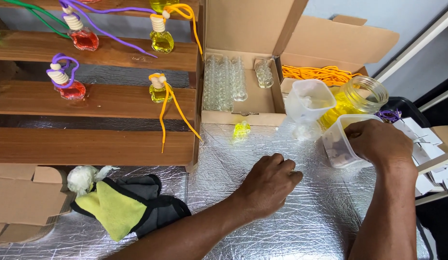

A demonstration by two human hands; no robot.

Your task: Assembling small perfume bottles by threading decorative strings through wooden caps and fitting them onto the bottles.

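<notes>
1. Left hand (268,182) rests knuckles-down on the silver foil table (301,226), fingers curled shut; whether they hold anything, I cannot tell.
2. Right hand (378,142) reaches into the clear plastic tub (335,147) at three o'clock, fingertips hidden inside.
3. Small yellow-filled bottle (241,130) stands alone at twelve o'clock of the left hand.

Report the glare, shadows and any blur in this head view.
Head view: even daylight; the crinkled foil table cover throws scattered glare, brightest right of centre. Soft shadows lie under the left hand and beneath the wooden shelves. The right hand, on the plastic tub, is sharp; the empty glass bottles in the cardboard box smear together. Wide-angle bending shows at the edges.
</notes>
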